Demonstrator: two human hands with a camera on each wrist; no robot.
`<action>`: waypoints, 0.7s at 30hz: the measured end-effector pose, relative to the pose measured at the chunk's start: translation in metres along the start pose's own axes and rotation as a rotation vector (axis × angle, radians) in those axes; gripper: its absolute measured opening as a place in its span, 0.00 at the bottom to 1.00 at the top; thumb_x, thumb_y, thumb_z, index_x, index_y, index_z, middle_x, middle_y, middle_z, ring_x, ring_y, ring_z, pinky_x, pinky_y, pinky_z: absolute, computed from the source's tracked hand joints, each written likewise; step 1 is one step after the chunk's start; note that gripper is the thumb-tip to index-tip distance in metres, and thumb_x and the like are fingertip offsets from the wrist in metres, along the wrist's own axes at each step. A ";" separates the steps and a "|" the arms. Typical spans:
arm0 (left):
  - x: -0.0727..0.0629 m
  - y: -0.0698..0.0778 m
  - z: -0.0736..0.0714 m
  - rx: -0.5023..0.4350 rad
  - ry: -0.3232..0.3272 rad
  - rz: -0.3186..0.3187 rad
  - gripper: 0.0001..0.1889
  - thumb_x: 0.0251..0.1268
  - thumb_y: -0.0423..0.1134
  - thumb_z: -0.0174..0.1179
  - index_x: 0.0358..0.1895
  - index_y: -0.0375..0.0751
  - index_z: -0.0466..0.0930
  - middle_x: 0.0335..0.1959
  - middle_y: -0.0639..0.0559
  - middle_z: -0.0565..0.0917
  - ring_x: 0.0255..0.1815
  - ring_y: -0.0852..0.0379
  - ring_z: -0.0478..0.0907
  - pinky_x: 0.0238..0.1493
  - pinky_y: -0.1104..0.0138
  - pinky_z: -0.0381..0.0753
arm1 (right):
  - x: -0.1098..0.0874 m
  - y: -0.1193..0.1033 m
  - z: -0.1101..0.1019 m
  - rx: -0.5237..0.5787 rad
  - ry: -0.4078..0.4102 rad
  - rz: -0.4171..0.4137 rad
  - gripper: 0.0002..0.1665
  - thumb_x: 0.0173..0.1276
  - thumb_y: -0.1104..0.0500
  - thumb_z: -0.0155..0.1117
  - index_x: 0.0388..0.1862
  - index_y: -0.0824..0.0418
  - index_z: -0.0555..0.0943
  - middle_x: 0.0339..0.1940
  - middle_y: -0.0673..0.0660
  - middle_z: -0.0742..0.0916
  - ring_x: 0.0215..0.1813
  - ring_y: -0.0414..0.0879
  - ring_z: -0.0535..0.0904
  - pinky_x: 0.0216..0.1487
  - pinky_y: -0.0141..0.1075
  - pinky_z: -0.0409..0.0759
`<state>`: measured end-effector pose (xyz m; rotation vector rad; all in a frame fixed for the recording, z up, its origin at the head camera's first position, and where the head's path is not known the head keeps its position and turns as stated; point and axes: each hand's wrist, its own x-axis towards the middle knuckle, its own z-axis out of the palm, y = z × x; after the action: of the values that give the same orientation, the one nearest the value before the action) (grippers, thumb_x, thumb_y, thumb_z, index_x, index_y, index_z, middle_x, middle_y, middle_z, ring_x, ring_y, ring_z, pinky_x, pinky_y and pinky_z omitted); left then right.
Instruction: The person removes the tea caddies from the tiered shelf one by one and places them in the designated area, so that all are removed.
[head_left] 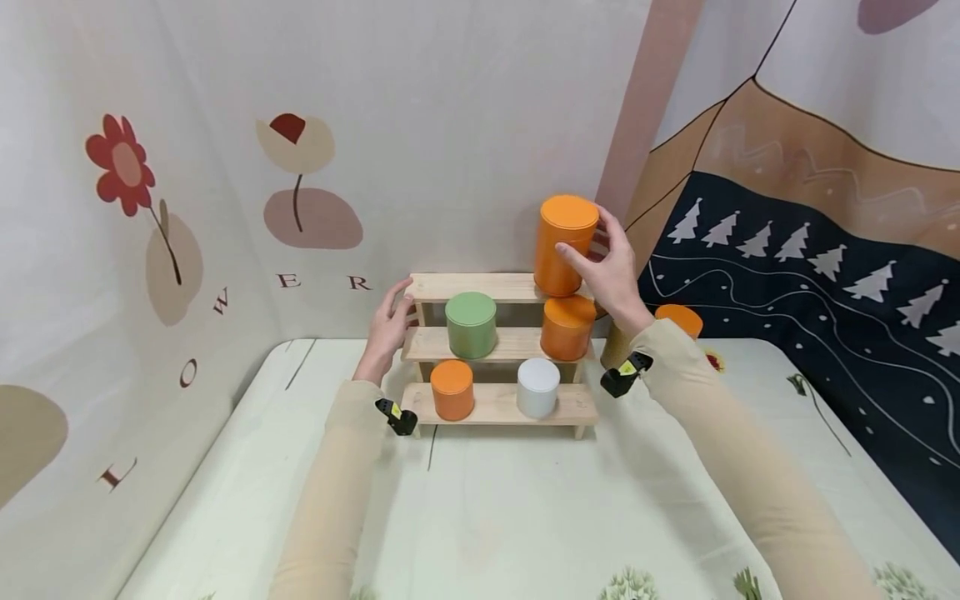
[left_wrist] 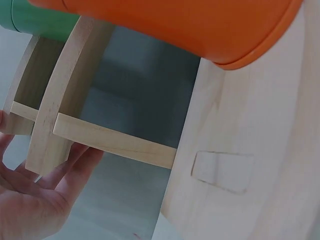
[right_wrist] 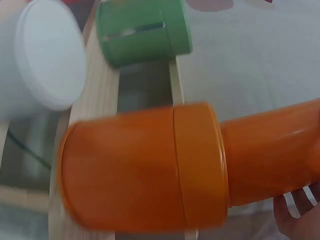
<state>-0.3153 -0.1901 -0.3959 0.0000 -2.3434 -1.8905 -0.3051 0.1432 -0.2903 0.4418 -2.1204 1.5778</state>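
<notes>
A three-tier wooden display stand rises like steps. At its left end, my left hand grips the upper part; the left wrist view shows those fingers against the boards. My right hand holds a tall orange canister upright at the top tier's right end, thumb in front. Whether its base touches the board, I cannot tell. Below it, a short orange canister and a green canister stand on the middle tier. The bottom tier bears a small orange canister and a white canister.
Another canister with an orange lid stands right of the stand, partly hidden by my right forearm. Pale cloth covers the table. Printed fabric hangs behind and at both sides, with a dark panel of white trees on the right.
</notes>
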 end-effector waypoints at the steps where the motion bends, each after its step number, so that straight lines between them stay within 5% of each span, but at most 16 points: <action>1: 0.000 0.000 0.000 -0.002 -0.002 -0.001 0.25 0.76 0.57 0.42 0.73 0.67 0.59 0.68 0.38 0.67 0.64 0.41 0.70 0.54 0.50 0.76 | -0.001 0.001 -0.003 -0.008 0.001 0.001 0.43 0.64 0.54 0.69 0.74 0.57 0.60 0.66 0.56 0.71 0.63 0.51 0.70 0.63 0.40 0.71; 21: 0.003 -0.003 -0.002 -0.020 -0.015 0.012 0.25 0.76 0.58 0.41 0.73 0.67 0.58 0.68 0.39 0.67 0.64 0.41 0.70 0.56 0.48 0.75 | -0.013 0.012 -0.062 -0.167 0.049 0.053 0.43 0.67 0.51 0.66 0.75 0.55 0.58 0.67 0.58 0.70 0.63 0.54 0.68 0.64 0.46 0.70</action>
<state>-0.3181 -0.1926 -0.3982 -0.0303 -2.3290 -1.9147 -0.2896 0.2062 -0.2920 0.2901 -2.2204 1.4103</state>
